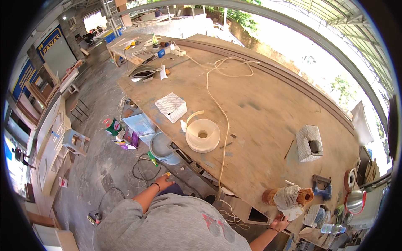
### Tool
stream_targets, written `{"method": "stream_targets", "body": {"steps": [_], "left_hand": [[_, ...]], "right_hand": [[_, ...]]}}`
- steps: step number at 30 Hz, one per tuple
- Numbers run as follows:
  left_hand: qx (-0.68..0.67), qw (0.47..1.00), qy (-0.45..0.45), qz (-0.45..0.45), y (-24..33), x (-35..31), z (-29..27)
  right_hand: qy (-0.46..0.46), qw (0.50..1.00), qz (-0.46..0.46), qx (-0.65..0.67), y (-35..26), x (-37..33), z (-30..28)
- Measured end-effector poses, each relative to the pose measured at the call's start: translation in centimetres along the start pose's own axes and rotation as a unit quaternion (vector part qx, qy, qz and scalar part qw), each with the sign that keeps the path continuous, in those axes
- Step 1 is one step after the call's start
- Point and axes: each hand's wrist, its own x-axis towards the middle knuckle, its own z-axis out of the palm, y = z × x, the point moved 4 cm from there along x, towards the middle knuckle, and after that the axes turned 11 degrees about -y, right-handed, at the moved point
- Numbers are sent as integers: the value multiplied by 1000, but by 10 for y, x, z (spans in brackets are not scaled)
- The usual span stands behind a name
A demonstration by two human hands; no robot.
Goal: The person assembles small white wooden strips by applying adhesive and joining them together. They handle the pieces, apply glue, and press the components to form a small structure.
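My left hand (164, 183) hangs low beside the workbench, near a light-blue bucket (171, 158). Its fingers are loosely apart and nothing shows in them. At the bench's near edge, my right hand (279, 222) has its fingers bent against a whitish flat piece (293, 214), whose kind I cannot make out. Just beyond that hand lies a brown, stained container (271, 195) with a crumpled grey cloth (287, 196) over it. A roll of cream edge-banding tape (202, 135) rests on the bench farther left, its loose end curling up.
The wooden workbench (251, 113) carries a pale cord (215, 98), two foil-patterned boxes (171, 107) (309, 144) and a blue clamp-like tool (322, 187). A plastic bottle (333, 229) lies at the right. Cables (142, 171) and a small stool (75, 142) occupy the floor leftward.
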Motion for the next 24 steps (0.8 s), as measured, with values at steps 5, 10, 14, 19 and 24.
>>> {"method": "stream_targets", "body": {"steps": [5, 10, 14, 19, 24], "left_hand": [[1, 998, 14, -58, -37, -9, 13], [-5, 989, 8, -145, -74, -32, 19], [-13, 986, -2, -164, -102, -39, 27], [-19, 992, 21, -122, -108, -47, 21], [-73, 992, 28, -98, -134, -44, 23]], "right_hand": [[13, 999, -20, -22, 8, 27, -7], [-23, 998, -21, -51, 8, 34, -9], [-14, 996, -45, -77, 12, 30, -8], [-8, 995, -52, -80, 14, 30, -14], [-38, 993, -54, -95, 28, 47, -32]]}}
